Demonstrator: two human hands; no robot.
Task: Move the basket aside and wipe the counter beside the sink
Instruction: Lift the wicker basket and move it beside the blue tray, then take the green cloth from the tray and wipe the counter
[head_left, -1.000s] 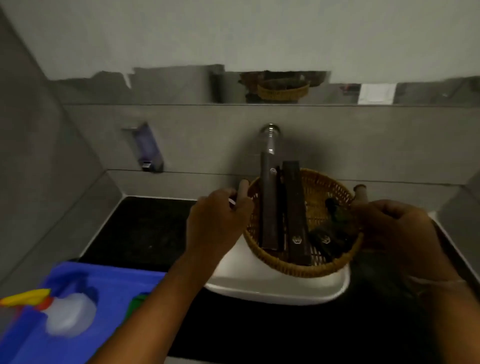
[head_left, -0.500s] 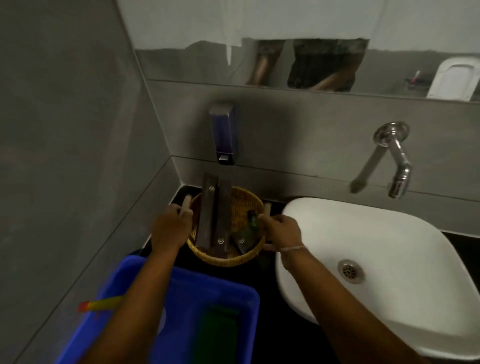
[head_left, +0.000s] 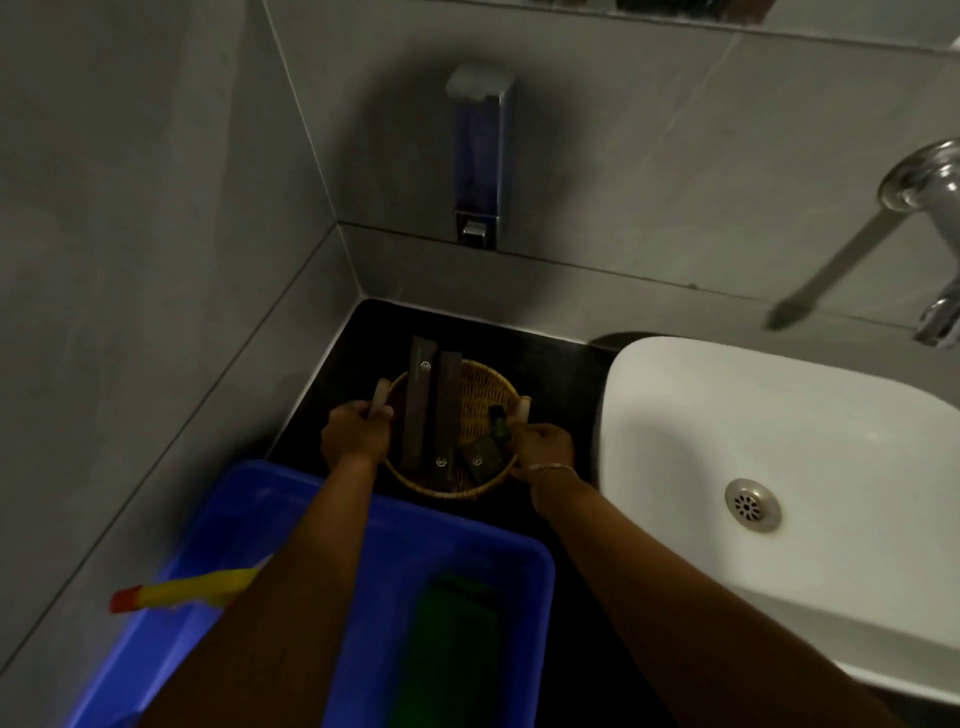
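Grey tiled corner, black counter (head_left: 561, 358) running L of white sink (head_left: 779, 467). Nearest: blue tub (head_left: 467, 561) at bottom edge w/ a green item (head_left: 452, 639) inside, blurred, and a yellow handle w/ red tip (head_left: 182, 592) sticking out over its L rim. Just beyond tub, round wicker basket (head_left: 478, 395) on the counter, between L wall and sink. In it: two long dark boxes (head_left: 431, 415) side by side, far ends poking past the rim, a small dark box (head_left: 480, 457), a small green bottle (head_left: 500, 423). Left hand (head_left: 356, 434) fingers curled tight round the L pale handle; right hand (head_left: 543, 441) fingers wrapped round the R one. Whether basket rests or hangs just above counter: can't tell. Far: soap dispenser (head_left: 478, 156) on back wall, tap (head_left: 930, 208) at R.
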